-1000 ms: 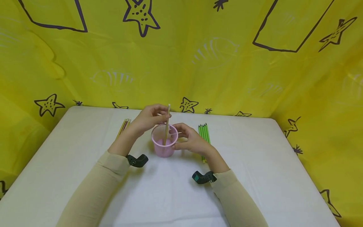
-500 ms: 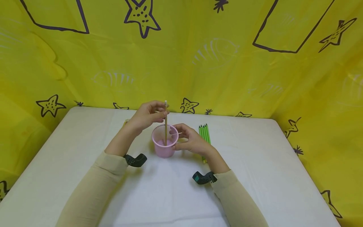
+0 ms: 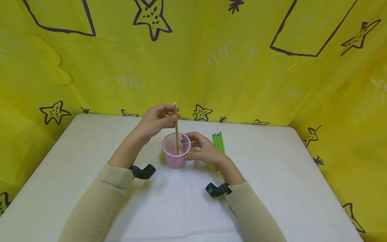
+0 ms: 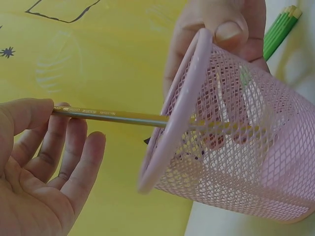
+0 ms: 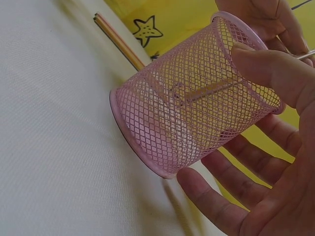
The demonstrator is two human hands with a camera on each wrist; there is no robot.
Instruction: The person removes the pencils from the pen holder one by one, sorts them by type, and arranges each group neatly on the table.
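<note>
A pink mesh pencil cup [image 3: 175, 162] stands upright on the table, its wire wall showing large in the left wrist view. My right hand [image 3: 207, 150] holds it from the right side, thumb at the rim and fingers spread along the far side. Between thumb and fingertips, my left hand [image 3: 155, 121] pinches a yellow-gold pencil [image 3: 176, 132] near its white eraser end. The pencil stands nearly vertical, its lower part down inside the cup, as the mesh [image 4: 231, 147] lets me see.
Several green pencils [image 3: 218, 143] lie side by side right of the cup, partly behind the right wrist. Other yellow and red pencils [image 5: 118, 39] lie beyond the cup in the right wrist view; the left forearm hides them from the head view. A yellow curtain [image 3: 187, 67] backs the white table [image 3: 169, 208].
My left hand has shifted up and slightly left, bringing the pencil from a rightward lean to nearly vertical. The left forearm now covers the yellow pencils. My right hand and the cup stay put.
</note>
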